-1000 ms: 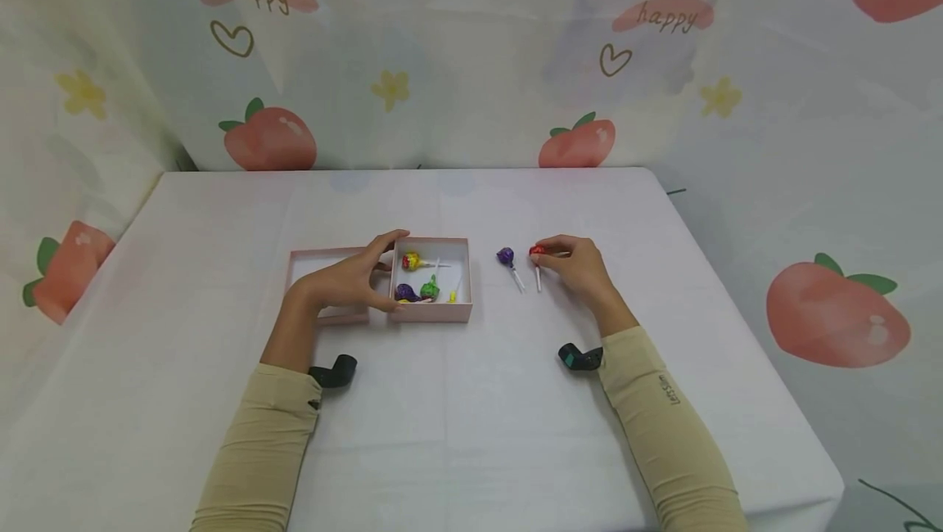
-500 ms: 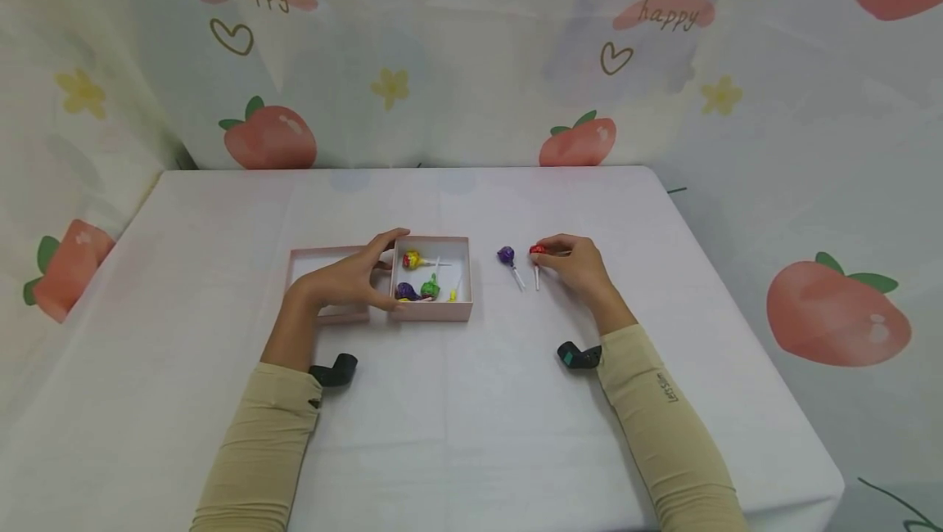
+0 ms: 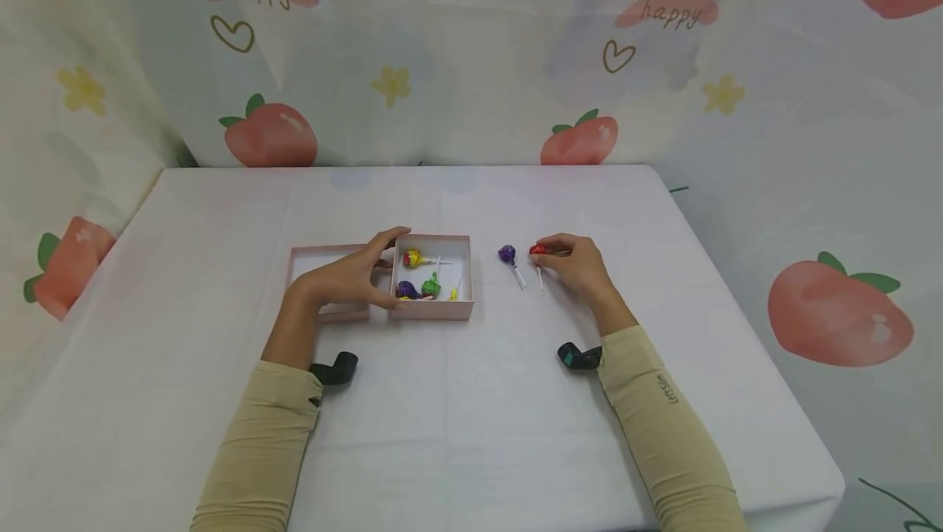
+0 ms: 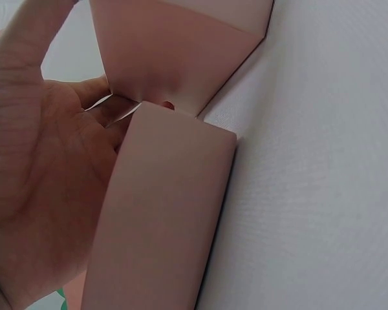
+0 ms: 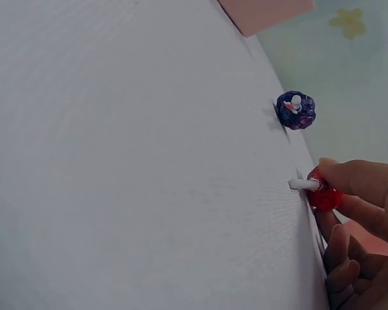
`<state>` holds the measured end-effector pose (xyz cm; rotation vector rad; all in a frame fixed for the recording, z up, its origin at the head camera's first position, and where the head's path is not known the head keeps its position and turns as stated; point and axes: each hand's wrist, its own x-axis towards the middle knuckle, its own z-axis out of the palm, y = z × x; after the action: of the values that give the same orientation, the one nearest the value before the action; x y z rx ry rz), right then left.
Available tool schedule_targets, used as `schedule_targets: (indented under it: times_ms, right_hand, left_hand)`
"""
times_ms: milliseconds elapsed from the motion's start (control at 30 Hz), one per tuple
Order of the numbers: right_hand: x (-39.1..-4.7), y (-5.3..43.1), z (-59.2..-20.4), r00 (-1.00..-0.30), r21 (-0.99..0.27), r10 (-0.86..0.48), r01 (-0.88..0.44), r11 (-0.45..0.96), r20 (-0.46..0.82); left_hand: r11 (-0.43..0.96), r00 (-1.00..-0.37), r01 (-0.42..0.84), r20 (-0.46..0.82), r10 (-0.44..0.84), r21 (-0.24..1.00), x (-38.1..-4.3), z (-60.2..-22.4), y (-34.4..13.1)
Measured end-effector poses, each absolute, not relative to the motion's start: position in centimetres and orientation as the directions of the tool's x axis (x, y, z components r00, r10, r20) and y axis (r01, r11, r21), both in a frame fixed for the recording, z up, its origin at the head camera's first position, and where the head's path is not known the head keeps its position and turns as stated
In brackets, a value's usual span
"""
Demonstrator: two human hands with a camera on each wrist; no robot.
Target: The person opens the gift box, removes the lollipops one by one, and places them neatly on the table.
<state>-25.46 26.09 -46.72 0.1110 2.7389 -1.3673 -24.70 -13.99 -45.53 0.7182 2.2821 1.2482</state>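
Note:
My left hand (image 3: 342,280) spans the left side of a small open pink box (image 3: 433,311), holding it with the thumb at the front wall and a finger at the back corner. Inside lie several wrapped lollipops, among them a red-and-yellow lollipop (image 3: 412,259), a green lollipop (image 3: 430,286) and a purple lollipop (image 3: 406,290). To the right of the box, my right hand (image 3: 580,263) pinches a red lollipop (image 5: 326,199) by its head between thumb and fingers, its white stick pointing toward me. Another purple lollipop (image 3: 507,254) lies on the cloth just left of it.
Beneath the left forearm and hand lies a shallow pink box part, perhaps the lid (image 3: 342,317), close against the box's left side. White cloth covers the table (image 3: 442,417). A patterned curtain (image 3: 471,57) hangs behind and along both sides.
Both hands stay nearly in place. The stick of the red lollipop has swung slightly while its head stays pinched in the right hand.

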Motion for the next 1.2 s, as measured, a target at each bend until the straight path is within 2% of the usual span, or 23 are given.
schedule_targets:
  times_ms: [800,1200]
  right_hand:
    - [-25.2,26.2,-46.6,-0.994,-0.794,0.054,0.111,0.598,-0.098]
    - [-24.9,25.5,-45.0,-0.998,-0.782,0.066,0.056,0.620,-0.020]
  left_hand:
    - [0.448,-0.762,0.230,-0.127,0.635,0.864,-24.7,-45.4,-14.0]
    - [0.461,-0.768,0.226,-0.134,0.626,0.858,-24.7,-45.5,-14.0]
